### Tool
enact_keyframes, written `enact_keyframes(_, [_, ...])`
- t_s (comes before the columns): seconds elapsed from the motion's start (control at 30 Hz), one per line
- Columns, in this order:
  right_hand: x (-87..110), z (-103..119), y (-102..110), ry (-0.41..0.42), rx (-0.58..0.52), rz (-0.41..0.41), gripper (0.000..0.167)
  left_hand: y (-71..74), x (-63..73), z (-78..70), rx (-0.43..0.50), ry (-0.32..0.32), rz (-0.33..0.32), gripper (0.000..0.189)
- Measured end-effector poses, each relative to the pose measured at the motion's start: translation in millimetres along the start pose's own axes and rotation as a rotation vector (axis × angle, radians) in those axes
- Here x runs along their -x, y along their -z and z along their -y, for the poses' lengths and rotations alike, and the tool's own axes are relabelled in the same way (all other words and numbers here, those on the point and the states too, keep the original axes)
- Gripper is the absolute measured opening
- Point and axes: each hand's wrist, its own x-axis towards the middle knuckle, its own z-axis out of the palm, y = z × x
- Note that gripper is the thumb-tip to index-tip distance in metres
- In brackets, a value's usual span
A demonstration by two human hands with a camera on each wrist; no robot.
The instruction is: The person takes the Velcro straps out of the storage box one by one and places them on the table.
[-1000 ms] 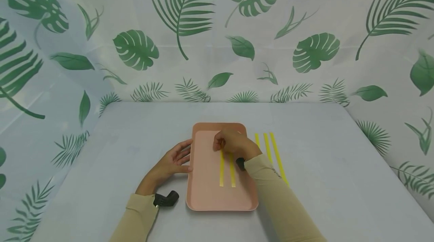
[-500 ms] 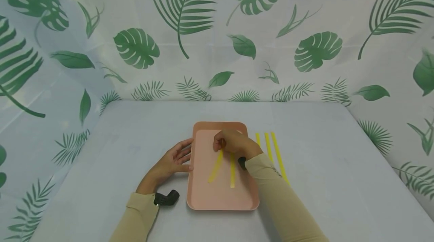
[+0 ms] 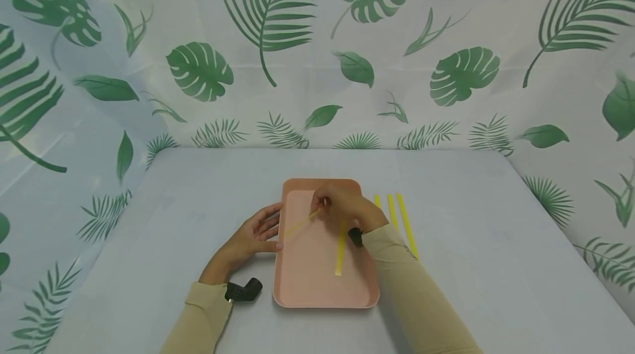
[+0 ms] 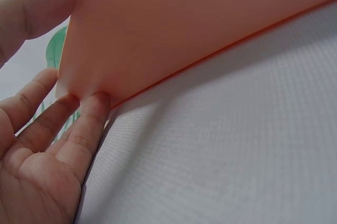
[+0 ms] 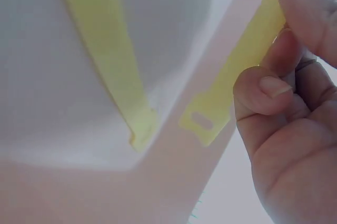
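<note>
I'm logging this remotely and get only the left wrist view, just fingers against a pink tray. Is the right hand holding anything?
Observer: Yes, in the right wrist view the right hand pinches a yellow strap with a slotted end.

Operator: Thanks. Is there anything lying inside the tray?

Observer: Another yellow strap lies roughly lengthwise there, its far end hidden in the head view.

Operator: And outside it, on the right?

Observer: Three more yellow straps lie side by side on the tabletop.
</note>
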Motion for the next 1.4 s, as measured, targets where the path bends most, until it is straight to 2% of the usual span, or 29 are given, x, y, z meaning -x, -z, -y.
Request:
enact_keyframes(0.07, [0.4,1.1,2.8,0.033,0.034,0.003,0.023,0.1,0.1,0.1,0.001,0.001,0.001,0.106])
enact_keyframes(0.1, [0.4,1.2,4.4,0.080,0.089,0.001,0.022,0.2,0.2,0.1,0.000,0.000,0.001,0.106])
enact_keyframes(0.17, [1.2,2.4,7.5,0.106,0.148,0.002,0.017,0.2,0.3,0.0,-0.004,-0.001,0.002,0.106])
enact_keyframes(0.27, [3.6,7.2,11.9,0.089,0.182,-0.003,0.007,0.1,0.4,-0.2,-0.012,-0.002,0.000,0.105])
enact_keyframes(0.37, [6.5,13.7,15.7,0.061,0.167,-0.026,0.004,0.1,0.0,-0.1,-0.014,-0.005,0.006,0.105])
enact_keyframes(0.67, [14.7,27.4,24.2,0.038,-0.017,-0.119,0.005,1.3,-0.4,0.5,-0.025,-0.016,0.014,0.104])
enact_keyframes(0.93, [25.1,24.9,29.7,0.069,-0.270,-0.156,0.004,0.4,0.2,0.6,-0.025,-0.013,0.010,0.104])
enact_keyframes(1.2, [43.5,22.0,36.1,-0.007,-0.400,-0.198,0.011,-0.5,0.0,0.3,-0.025,-0.012,0.011,0.104])
enact_keyframes(1.4, [59.0,14.3,42.7,-0.015,-0.473,-0.270,0.019,-0.9,1.1,0.4,-0.032,-0.010,0.009,0.104])
